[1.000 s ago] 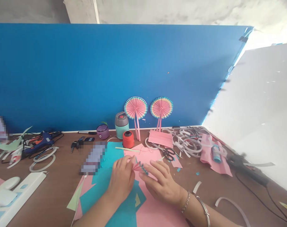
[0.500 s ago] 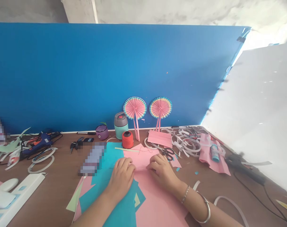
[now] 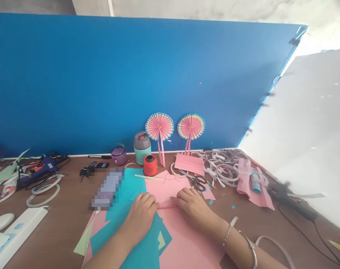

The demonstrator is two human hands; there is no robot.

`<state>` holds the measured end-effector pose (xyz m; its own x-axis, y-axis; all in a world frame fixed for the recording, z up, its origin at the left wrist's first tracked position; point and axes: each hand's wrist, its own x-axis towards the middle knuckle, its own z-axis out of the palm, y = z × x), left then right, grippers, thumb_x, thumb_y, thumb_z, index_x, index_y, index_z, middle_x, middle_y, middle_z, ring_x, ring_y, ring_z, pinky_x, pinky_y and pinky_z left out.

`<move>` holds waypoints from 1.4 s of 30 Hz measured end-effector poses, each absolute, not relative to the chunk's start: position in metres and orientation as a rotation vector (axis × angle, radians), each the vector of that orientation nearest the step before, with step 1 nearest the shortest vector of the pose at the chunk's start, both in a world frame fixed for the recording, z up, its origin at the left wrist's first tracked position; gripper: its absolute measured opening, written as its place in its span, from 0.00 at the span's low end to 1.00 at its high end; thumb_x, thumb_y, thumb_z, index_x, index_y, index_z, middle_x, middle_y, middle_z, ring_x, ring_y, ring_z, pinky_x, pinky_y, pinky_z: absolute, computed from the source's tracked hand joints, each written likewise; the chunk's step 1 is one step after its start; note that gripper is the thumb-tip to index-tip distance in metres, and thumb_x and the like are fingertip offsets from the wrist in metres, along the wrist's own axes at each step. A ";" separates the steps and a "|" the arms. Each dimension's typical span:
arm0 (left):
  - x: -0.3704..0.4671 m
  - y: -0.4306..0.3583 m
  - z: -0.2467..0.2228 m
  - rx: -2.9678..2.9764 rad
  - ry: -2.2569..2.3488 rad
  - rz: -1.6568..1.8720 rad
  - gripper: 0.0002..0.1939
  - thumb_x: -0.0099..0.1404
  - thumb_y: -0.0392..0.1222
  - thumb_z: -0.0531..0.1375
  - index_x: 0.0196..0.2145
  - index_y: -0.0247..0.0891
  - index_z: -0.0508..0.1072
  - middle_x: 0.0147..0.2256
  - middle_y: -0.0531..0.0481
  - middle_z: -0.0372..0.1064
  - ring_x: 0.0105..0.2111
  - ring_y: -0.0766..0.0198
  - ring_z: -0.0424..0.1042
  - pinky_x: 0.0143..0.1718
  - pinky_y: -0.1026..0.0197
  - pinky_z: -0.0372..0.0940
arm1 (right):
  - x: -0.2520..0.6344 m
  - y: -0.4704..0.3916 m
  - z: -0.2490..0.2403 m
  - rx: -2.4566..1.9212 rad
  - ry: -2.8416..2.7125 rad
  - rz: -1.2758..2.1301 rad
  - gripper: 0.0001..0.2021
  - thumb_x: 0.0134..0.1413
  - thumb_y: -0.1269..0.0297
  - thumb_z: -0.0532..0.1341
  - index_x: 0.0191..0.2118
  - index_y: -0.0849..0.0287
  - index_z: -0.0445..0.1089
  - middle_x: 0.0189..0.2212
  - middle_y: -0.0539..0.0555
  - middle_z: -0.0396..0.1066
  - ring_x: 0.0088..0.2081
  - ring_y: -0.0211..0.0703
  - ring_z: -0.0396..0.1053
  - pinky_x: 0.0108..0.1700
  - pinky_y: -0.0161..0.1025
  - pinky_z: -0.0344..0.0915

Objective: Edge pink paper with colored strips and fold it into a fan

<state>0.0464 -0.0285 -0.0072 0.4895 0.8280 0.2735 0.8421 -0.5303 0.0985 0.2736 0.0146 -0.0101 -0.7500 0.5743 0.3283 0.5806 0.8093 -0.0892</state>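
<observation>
A pink paper strip (image 3: 165, 203) lies between my two hands, on top of a larger pink sheet (image 3: 183, 239). My left hand (image 3: 144, 211) has its fingers closed on the strip's left end, beside the teal paper (image 3: 116, 224). Closed around the right end is my right hand (image 3: 188, 201), its fingertips pressed at the fold. Black-handled scissors (image 3: 199, 183) lie just behind the right hand. A pleated pink piece (image 3: 189, 164) rests farther back.
Two round paper fans (image 3: 159, 127) lean on the blue partition (image 3: 102, 82). Behind the paper stand a teal flask (image 3: 142, 149), a red spool (image 3: 150, 165) and a purple jar (image 3: 118, 155). A white power strip (image 3: 21, 235) sits left; glue gun (image 3: 293, 201) right.
My right hand's fingers have come down lower and flatter on the pink paper. My left hand has moved slightly down. The camera view has shifted a little.
</observation>
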 end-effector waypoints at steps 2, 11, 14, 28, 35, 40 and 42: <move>0.050 -0.029 -0.007 -2.698 -1.476 -0.440 0.12 0.65 0.27 0.51 0.38 0.39 0.71 0.32 0.50 0.64 0.35 0.59 0.61 0.38 0.56 0.58 | 0.268 0.014 -0.011 -0.828 -2.657 -0.058 0.15 0.55 0.80 0.53 0.43 0.58 0.69 0.32 0.54 0.66 0.35 0.43 0.56 0.36 0.40 0.48; 0.054 -0.029 -0.009 -2.716 -1.475 -0.469 0.11 0.66 0.29 0.51 0.36 0.39 0.71 0.32 0.49 0.66 0.35 0.59 0.61 0.38 0.56 0.58 | 0.261 0.016 -0.023 -0.771 -2.604 -0.125 0.09 0.54 0.79 0.55 0.34 0.59 0.69 0.27 0.52 0.64 0.31 0.41 0.54 0.33 0.39 0.45; 0.050 -0.028 -0.008 -2.708 -1.503 -0.481 0.11 0.65 0.28 0.51 0.36 0.38 0.72 0.31 0.49 0.66 0.34 0.59 0.62 0.38 0.56 0.57 | 0.264 0.018 -0.021 -0.842 -2.634 -0.096 0.10 0.52 0.82 0.53 0.32 0.61 0.68 0.26 0.52 0.65 0.30 0.40 0.54 0.34 0.39 0.45; 0.042 -0.027 -0.011 -2.666 -1.600 -0.554 0.17 0.64 0.26 0.50 0.39 0.42 0.73 0.33 0.50 0.67 0.36 0.59 0.63 0.42 0.54 0.55 | 0.272 0.021 -0.012 -1.055 -2.654 0.221 0.17 0.54 0.80 0.52 0.40 0.54 0.72 0.34 0.54 0.69 0.37 0.43 0.60 0.37 0.39 0.49; 0.042 -0.025 -0.011 -2.664 -1.636 -0.498 0.16 0.62 0.24 0.48 0.38 0.39 0.70 0.34 0.50 0.68 0.37 0.59 0.63 0.43 0.55 0.55 | 0.273 0.025 -0.009 -1.097 -2.527 0.384 0.12 0.58 0.76 0.50 0.39 0.58 0.68 0.35 0.54 0.70 0.37 0.43 0.64 0.39 0.40 0.54; 0.041 -0.026 -0.010 -2.602 -1.718 -0.418 0.16 0.63 0.25 0.46 0.37 0.39 0.69 0.35 0.49 0.68 0.37 0.58 0.63 0.42 0.54 0.55 | 0.277 0.030 -0.014 -1.082 -2.487 0.426 0.09 0.60 0.73 0.50 0.33 0.58 0.66 0.32 0.53 0.69 0.35 0.41 0.64 0.39 0.39 0.57; 0.041 -0.028 -0.006 -2.601 -1.735 -0.368 0.16 0.64 0.25 0.46 0.37 0.39 0.69 0.35 0.48 0.68 0.37 0.58 0.63 0.42 0.53 0.55 | 0.278 0.031 -0.016 -1.055 -2.486 0.402 0.09 0.61 0.72 0.50 0.34 0.58 0.67 0.32 0.53 0.69 0.35 0.41 0.64 0.39 0.39 0.57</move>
